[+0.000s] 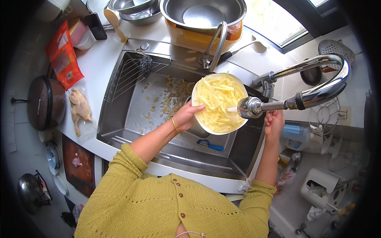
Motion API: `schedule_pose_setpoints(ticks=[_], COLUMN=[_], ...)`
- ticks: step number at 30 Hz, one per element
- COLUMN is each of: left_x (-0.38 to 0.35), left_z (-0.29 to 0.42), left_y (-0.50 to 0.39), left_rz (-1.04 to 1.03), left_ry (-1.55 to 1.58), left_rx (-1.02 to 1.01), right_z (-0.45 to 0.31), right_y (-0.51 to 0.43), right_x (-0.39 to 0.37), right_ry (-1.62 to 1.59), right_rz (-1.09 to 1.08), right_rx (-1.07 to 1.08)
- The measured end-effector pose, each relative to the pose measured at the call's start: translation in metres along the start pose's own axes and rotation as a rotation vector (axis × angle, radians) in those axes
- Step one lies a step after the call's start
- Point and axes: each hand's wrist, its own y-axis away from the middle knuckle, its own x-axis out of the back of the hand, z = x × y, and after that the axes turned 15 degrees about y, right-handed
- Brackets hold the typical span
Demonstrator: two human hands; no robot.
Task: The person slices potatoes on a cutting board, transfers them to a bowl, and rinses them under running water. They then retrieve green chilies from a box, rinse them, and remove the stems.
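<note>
A white bowl [193,102] full of pale yellow cut strips, which look like potato, is held over the sink [128,131] by my left hand [189,114], thumb on its rim. Water runs into the bowl from the chrome faucet spout [248,107] right above it. My right hand [274,123] is raised at the faucet's base, fingers curled and partly hidden behind the spout; what it touches cannot be told. Peelings [171,96] lie scattered on the sink floor. Below the bowl are a blue-handled peeler [210,145] and a partly hidden metal vessel [198,130].
A wire rack [131,77] with a steel-wool scourer [146,65] sits in the sink's back left corner. Plucked poultry [79,108] lies on plastic on the left counter, near a red packet [64,56]. Behind the sink stand a smaller tap [220,44] and a large metal basin [204,15].
</note>
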Motion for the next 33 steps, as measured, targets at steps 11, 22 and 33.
schedule_pose_setpoints(ticks=[11, 22, 33], left_x=[-0.002, -0.005, 0.007], left_z=[-0.005, -0.006, 0.0], left_y=[0.001, 0.013, 0.03], left_rz=[0.03, -0.058, -0.089], left_ry=[-0.006, -0.014, -0.057], left_rx=[0.036, 0.054, 0.23], right_z=[-0.016, 0.011, -0.009], right_y=[0.027, 0.099, 0.057], right_x=[-0.023, -0.105, -0.131], right_ry=[0.88, 1.319, 1.381], right_rz=[0.058, -0.606, -1.013], right_rx=[0.475, 1.405, 1.494])
